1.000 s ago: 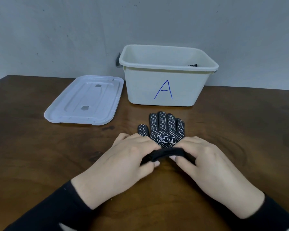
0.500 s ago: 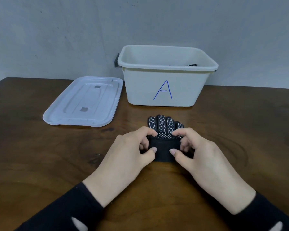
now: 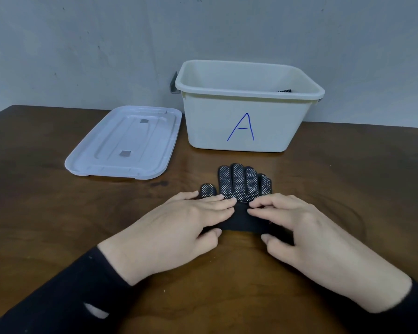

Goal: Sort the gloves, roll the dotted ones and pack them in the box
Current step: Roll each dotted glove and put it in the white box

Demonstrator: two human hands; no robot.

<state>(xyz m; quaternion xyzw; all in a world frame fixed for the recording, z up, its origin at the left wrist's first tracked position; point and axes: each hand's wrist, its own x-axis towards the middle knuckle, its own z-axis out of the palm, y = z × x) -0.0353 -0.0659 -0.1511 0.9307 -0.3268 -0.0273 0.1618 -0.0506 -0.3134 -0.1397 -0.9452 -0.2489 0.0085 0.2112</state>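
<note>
Under the fingers of both hands, on the brown wooden table [image 3: 58, 213], lies a black dotted glove [image 3: 241, 186] with its cuff end folded over into a flat black band. That band runs between the two hands, and its dotted side faces up beyond it. The left hand [image 3: 179, 227] lies on the left part of the fold, fingers [image 3: 217, 201] held straight and close together, pressing down on the fabric; its thumb [image 3: 210, 233] tucks against the near edge of the band. The right hand [image 3: 299, 227] mirrors it on the right part, fingers [image 3: 263, 204] side by side and laid flat on the fold, thumb [image 3: 269, 238] at the near edge. The tips of the two sets of fingers point toward each other, a narrow strip of black cloth showing between them. Past the fingertips the glove's four dotted fingers and its thumb stick out flat on the table, pointing away from the person. Farther beyond them stands a cream plastic box [image 3: 246, 121], open, with a blue letter A drawn on its near wall; a bit of dark dotted fabric [image 3: 284, 90] peeps over its rim at the far right. Left of the box, well off from the left fingers, a pale lid [image 3: 128, 143] lies flat on the table. Black sleeves [image 3: 58, 297] cover both forearms.
</note>
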